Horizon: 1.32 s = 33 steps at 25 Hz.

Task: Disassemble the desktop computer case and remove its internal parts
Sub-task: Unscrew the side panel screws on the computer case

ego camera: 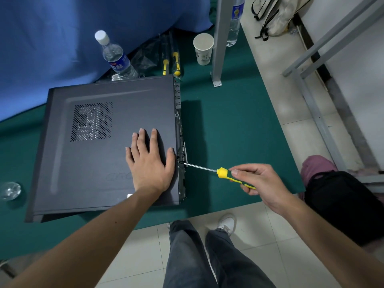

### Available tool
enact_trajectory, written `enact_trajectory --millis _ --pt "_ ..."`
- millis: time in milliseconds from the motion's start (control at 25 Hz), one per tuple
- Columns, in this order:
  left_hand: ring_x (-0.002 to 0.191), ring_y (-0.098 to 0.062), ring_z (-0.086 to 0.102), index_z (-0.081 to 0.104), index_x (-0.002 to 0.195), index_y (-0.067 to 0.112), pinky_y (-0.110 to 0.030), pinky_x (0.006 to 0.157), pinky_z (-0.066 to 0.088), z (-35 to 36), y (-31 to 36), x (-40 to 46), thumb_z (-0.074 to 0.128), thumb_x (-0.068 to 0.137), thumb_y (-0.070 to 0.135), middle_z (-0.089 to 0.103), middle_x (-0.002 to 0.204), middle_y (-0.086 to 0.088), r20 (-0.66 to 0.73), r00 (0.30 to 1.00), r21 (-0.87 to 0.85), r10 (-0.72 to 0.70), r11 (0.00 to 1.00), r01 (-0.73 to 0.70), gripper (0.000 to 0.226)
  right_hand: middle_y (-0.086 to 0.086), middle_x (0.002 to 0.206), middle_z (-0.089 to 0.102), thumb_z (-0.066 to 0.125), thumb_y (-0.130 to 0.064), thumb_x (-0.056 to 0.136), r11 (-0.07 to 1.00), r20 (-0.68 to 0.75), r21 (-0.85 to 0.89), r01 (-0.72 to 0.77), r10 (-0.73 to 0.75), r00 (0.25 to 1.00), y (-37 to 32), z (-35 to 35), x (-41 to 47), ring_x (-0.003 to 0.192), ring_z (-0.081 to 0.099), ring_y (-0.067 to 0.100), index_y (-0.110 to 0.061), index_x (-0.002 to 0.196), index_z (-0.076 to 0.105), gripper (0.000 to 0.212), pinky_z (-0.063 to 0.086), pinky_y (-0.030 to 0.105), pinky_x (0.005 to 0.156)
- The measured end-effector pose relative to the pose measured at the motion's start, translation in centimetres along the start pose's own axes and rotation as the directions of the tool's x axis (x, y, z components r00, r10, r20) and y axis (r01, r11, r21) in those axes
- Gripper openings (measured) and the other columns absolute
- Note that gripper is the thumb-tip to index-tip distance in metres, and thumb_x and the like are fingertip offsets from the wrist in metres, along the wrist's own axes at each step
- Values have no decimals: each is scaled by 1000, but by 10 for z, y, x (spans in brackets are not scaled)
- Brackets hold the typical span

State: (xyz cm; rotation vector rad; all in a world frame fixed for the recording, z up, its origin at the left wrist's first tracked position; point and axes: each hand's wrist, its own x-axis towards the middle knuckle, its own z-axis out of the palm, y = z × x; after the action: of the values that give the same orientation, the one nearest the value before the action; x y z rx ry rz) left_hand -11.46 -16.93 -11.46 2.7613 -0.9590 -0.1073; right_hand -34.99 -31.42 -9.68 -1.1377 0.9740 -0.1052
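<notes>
flat on the green felt-covered table lies the dark grey metal computer case, its smooth side panel pressed by the left hand with straight fingers, while the right hand grips a yellow-handled screwdriver tipped against the case's rear edge.

The screwdriver tip vanishes into the case's rear edge, too small to make out. A glass object at the left edge is blurred, and the embossed logo is half covered by the left hand.
</notes>
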Motion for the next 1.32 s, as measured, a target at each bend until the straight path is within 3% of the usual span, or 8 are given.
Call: enact_trajectory --millis 280,480,640,760,880,1040,1200,1320 --pt "149 -26 9 27 151 22 -49 119 5 0 -1 0 31 94 55 21 159 -11 -6 1000 6 2 1000 -2 66 2 73 64 84 -42 69 998 61 -49 -24 27 998 -9 -8 9 55 52 15 -20 94 79 33 34 18 44" --pt "149 -26 9 26 152 22 -50 119 7 0 0 0 30 94 55 22 159 -11 -2 1000 16 4 1000 -4 66 -4 73 69 85 -43 55 973 131 -231 16 15 991 -49 -20 36 61 59 10 -25 91 79 40 41 16 50" --pt "149 -26 9 26 152 22 -51 119 7 1 0 0 30 95 55 21 160 -11 -2 1000 19 7 1000 -7 66 9 74 67 77 -22 80 998 26 12 -59 59 998 -61 -20 56 59 61 19 -11 81 75 11 45 20 47" --pt "149 -26 9 26 152 22 -50 119 6 1 -1 1 30 95 55 21 160 -11 -3 1000 17 4 1000 -4 66 14 76 62 68 -16 88 965 -105 163 -205 224 969 -50 -11 58 55 60 23 -4 84 65 12 44 22 43" --pt "149 -26 8 27 152 22 -50 119 5 1 0 0 30 94 55 21 160 -11 -3 1000 21 7 1000 -6 66 15 80 63 72 -13 85 910 -187 313 -273 341 921 -42 -5 56 58 63 25 -1 93 63 17 48 21 45" --pt "149 -26 8 27 152 22 -49 119 4 0 0 0 31 94 55 21 160 -11 2 1000 18 -1 1000 1 66 9 77 65 78 -17 81 916 -200 327 -231 306 931 -32 -1 48 61 66 19 -5 89 63 20 52 23 53" --pt "149 -26 7 26 152 22 -50 119 5 0 0 0 31 94 55 20 160 -10 9 1000 31 -1 1000 0 67 1 84 61 78 -17 79 952 -213 303 -34 103 972 -28 -2 41 69 63 10 -16 85 63 16 50 25 61" --pt "149 -27 8 26 152 22 -50 119 6 0 0 -1 31 94 55 21 160 -11 7 1000 33 -1 999 1 66 3 89 57 75 -36 77 978 -145 201 -47 77 986 -33 -8 37 65 62 11 -15 92 65 28 51 26 60"
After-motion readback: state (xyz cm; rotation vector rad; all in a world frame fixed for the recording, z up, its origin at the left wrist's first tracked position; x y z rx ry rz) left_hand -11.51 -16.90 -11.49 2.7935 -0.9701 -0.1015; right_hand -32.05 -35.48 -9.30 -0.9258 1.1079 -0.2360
